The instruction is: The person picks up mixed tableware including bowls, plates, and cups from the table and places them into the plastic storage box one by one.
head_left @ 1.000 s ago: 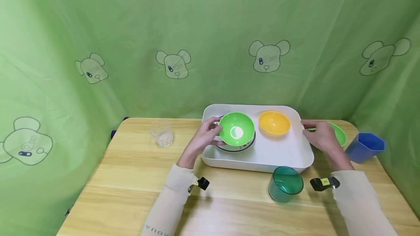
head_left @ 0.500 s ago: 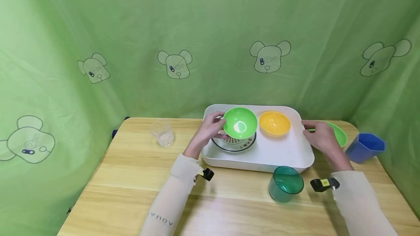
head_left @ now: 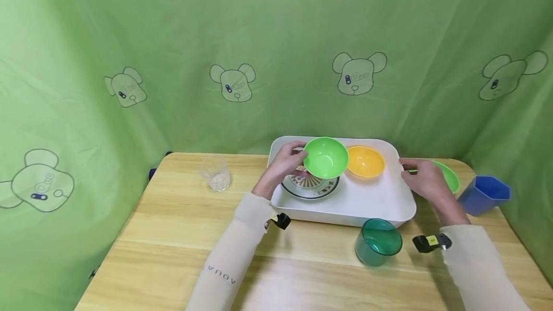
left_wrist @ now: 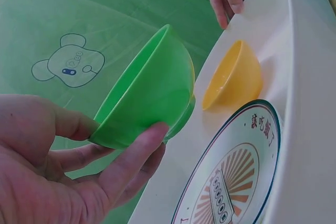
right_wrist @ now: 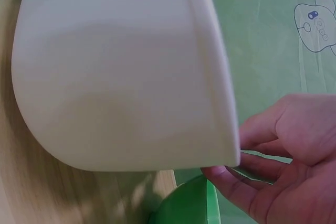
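Note:
My left hand (head_left: 285, 158) grips a light green bowl (head_left: 326, 158) by its left side, with thumb and fingers at rim and outer wall. The bowl hangs tilted above a white tray (head_left: 371, 205). Below it lies a plate (left_wrist: 231, 182) with a fan pattern and dark rim, partly hidden in the head view. To its right in the tray sits an orange bowl (head_left: 366, 162). My right hand (head_left: 425, 176) pinches the tray's right rim, seen close in the right wrist view with the hand (right_wrist: 283, 161) at the tray edge (right_wrist: 226, 98).
Beyond the right hand lies another green bowl (head_left: 449, 177), partly covered, beside a blue hexagonal cup (head_left: 484, 196). A teal cup (head_left: 378, 244) stands before the tray's front right corner. A clear glass (head_left: 216, 174) stands left of the tray on the wooden table (head_left: 173, 224).
My left hand has lifted the green bowl up and to the right, off the plate, uncovering more of its pattern. The bowl now overlaps the orange bowl's left edge. My right hand stays at the tray rim.

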